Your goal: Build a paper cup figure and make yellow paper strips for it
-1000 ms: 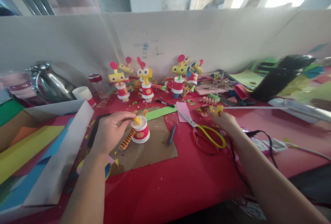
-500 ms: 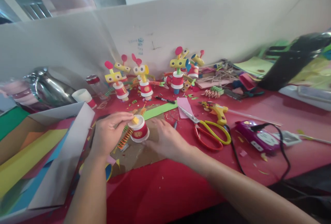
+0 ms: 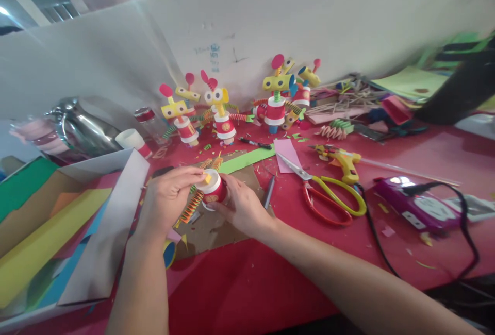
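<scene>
A red and white paper cup [image 3: 213, 190] stands upside down on a brown cardboard sheet [image 3: 216, 237] in front of me. My right hand [image 3: 243, 203] is wrapped round its right side. With thumb and fingers pinched, my left hand [image 3: 168, 198] holds a small folded yellow paper piece [image 3: 207, 177] on the cup's white top. An orange and green folded paper spring [image 3: 191, 208] sticks out from the cup's left side. Behind lie more paper springs [image 3: 216, 161] and a green paper strip [image 3: 249, 160].
Several paper-cup figures [image 3: 224, 123] stand along the wall. Scissors [image 3: 325, 196], a yellow glue gun [image 3: 346, 164] and a purple power socket [image 3: 415, 206] with a black cord lie to the right. At left is a white box [image 3: 96, 252] of coloured paper, with a metal jug [image 3: 83, 129] behind.
My right hand has moved left and closed round the cup, where before it was open beside it. My left hand stays at the yellow paper piece. The view has shifted slightly.
</scene>
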The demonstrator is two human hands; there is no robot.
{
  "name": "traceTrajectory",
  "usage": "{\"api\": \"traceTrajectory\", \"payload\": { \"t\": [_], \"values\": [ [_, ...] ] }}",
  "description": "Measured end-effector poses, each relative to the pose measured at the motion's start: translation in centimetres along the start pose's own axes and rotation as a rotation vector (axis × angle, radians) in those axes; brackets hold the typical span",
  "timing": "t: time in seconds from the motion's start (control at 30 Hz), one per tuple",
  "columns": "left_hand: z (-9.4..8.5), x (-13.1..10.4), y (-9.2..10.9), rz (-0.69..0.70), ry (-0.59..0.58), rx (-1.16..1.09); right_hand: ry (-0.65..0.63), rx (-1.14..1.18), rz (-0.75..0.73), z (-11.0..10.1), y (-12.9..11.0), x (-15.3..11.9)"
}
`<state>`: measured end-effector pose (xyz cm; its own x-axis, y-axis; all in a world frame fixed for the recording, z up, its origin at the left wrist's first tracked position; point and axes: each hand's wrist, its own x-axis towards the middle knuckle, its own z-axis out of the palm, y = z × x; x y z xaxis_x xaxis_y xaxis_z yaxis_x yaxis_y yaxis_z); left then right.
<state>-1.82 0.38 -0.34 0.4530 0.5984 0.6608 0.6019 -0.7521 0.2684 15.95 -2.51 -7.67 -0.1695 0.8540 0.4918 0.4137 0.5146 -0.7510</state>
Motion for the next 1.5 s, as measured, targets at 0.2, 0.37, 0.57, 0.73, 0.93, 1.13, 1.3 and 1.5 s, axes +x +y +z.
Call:
{"api": "traceTrajectory", "payload": {
  "t": [0.2,0.37,0.57,0.73,0.93,1.13,1.3,1.5],
  "values": [
    [0.0,-0.1,0.0,-0.018,-0.051,-0.018,0.004,0.006,-0.021,-0.1,0.0,0.0],
    [0.1,-0.2,-0.1,-0.028,-0.045,-0.015,0.001,-0.009,-0.026,0.1,0.2,-0.1],
    [0.1,-0.3,0.1,-0.033,-0.037,-0.003,0.011,-0.021,-0.019,0.2,0.2,-0.3],
    [0.1,-0.4,0.1,-0.028,-0.039,0.009,-0.003,-0.038,-0.002,0.2,0.1,-0.3],
    [0.2,-0.4,-0.3,-0.021,-0.043,0.007,0.027,-0.043,-0.043,0.6,0.4,-0.5],
    [0.1,-0.6,-0.4,-0.028,-0.059,0.026,0.094,-0.029,-0.07,1.1,0.7,-0.8],
    [0.0,-0.7,-0.3,-0.035,-0.066,0.061,0.092,-0.058,-0.067,1.1,0.6,-0.7],
    [0.1,-0.4,-0.1,0.003,-0.061,0.108,0.084,-0.043,-0.07,1.1,0.7,-0.7]
  ]
}}
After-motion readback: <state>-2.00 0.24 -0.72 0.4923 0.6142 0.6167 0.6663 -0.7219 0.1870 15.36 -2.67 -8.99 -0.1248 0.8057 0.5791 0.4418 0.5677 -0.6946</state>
